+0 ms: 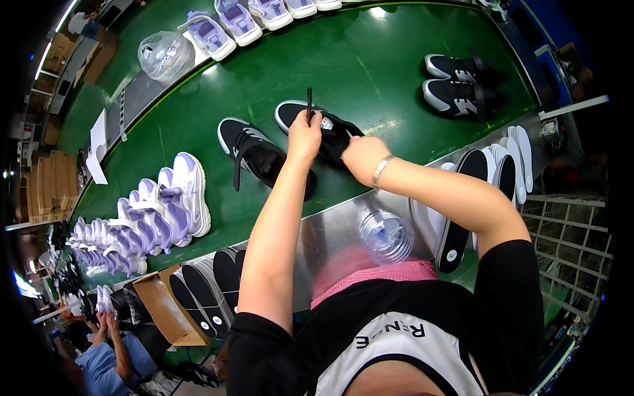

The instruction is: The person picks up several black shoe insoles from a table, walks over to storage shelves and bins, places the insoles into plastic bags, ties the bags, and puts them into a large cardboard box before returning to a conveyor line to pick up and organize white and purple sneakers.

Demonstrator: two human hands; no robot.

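A black sneaker [288,113] with a silver-grey toe edge lies on the green bench in front of me, its toe pointing away. My left hand [306,137] is over its front part, closed on a narrow black strap [309,98] that stands up from the shoe. At the shoe's opening, my right hand [364,157] has its fingers curled in; what they grip, if anything, is hidden. The matching black sneaker [254,148] sits just to the left, its strap hanging over the side, partly behind my left forearm.
Another black pair [456,96] stands at the right. Rows of white-and-lilac sneakers [188,191] line the left and far side [271,12]. Nearer me are a clear plastic container [385,237], insoles [456,218] and a cardboard box [165,303]. A co-worker [119,356] is at lower left.
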